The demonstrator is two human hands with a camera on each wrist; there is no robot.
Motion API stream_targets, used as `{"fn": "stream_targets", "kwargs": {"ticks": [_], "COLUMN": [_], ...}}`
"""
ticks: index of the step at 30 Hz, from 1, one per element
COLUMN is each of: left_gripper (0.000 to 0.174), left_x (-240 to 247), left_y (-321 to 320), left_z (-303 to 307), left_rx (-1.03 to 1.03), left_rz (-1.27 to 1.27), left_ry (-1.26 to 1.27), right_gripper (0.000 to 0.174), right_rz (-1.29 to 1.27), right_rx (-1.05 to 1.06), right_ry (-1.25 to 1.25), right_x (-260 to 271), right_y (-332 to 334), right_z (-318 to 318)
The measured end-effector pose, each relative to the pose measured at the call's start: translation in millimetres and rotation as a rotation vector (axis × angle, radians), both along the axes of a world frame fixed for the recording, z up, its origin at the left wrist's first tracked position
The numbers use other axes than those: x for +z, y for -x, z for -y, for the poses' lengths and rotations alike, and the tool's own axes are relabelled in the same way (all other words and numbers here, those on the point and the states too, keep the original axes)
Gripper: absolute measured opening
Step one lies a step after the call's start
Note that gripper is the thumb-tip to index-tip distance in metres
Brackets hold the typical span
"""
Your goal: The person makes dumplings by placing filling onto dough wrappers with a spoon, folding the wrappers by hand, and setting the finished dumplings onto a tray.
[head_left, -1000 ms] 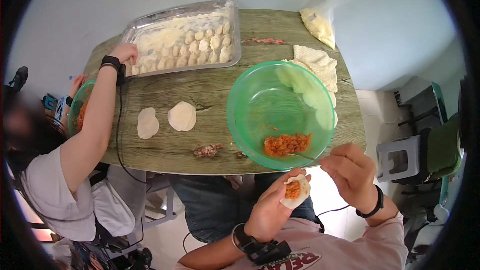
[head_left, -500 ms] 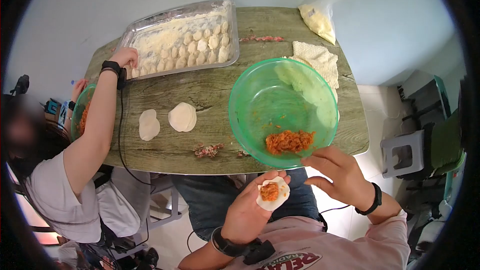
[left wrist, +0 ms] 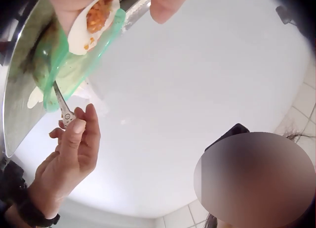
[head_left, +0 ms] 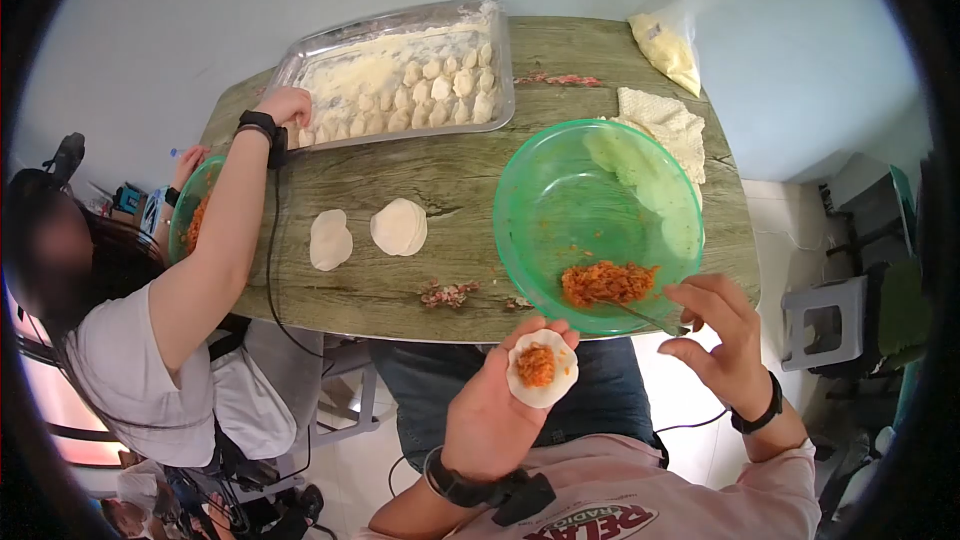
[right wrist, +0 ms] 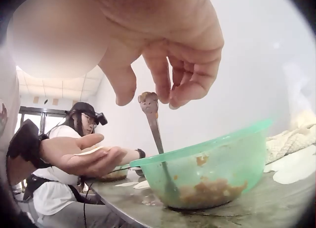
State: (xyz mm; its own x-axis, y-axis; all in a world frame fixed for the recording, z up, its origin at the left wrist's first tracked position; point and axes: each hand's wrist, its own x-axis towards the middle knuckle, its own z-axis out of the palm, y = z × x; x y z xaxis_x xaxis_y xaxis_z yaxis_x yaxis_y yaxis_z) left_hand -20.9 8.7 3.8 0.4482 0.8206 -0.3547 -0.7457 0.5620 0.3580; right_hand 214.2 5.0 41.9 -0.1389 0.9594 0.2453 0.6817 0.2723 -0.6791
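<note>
My left hand (head_left: 492,422) is palm up, with a round white wrapper (head_left: 553,395) lying across its fingers and orange filling (head_left: 536,365) in the wrapper's middle. A green bowl (head_left: 545,210) on the table contains more orange filling (head_left: 608,282). From this bowl a metal spoon (head_left: 650,317) leans out over the near rim. My right hand (head_left: 725,345) is beside the handle; in the right wrist view the spoon (right wrist: 154,126) stands between the parted thumb and fingers (right wrist: 190,92), not pinched. Whether a fingertip brushes the handle, I cannot tell.
Two small stacks of wrappers (head_left: 399,227) (head_left: 330,240) lie left of the bowl. Behind is a metal tray (head_left: 350,65) with rows of dumplings, another person's hand (head_left: 287,105) at it. A cloth (head_left: 665,125) and a plastic bag (head_left: 668,45) are at the back right.
My right hand, which held the spoon over the filling, has moved apart from its handle. My left hand has drawn left with the wrapper, now turned more face up. The head view has shifted slightly.
</note>
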Motion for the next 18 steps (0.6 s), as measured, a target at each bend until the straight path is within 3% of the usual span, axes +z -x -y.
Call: {"fn": "stream_targets", "kwargs": {"ticks": [6, 10, 18], "left_gripper": [0.060, 0.059, 0.054], "left_x": [-1.6, -2.5, -2.3], "left_y": [3.0, 3.4, 3.6], "left_z": [-0.3, -0.2, -1.5], "left_rx": [0.011, 0.015, 0.013], "left_rz": [-0.012, -0.024, 0.030], "left_ry": [-0.022, -0.008, -0.005], "right_gripper": [0.023, 0.023, 0.027], "right_rz": [0.041, 0.181, 0.211], "right_rx": [0.087, 0.067, 0.192], "right_ry": [-0.206, -0.301, -0.135], "right_x": [-19.7, -3.3, -18.4], "right_y": [-3.3, -0.5, 2.0], "right_z": [-4.0, -1.9, -5.7]}}
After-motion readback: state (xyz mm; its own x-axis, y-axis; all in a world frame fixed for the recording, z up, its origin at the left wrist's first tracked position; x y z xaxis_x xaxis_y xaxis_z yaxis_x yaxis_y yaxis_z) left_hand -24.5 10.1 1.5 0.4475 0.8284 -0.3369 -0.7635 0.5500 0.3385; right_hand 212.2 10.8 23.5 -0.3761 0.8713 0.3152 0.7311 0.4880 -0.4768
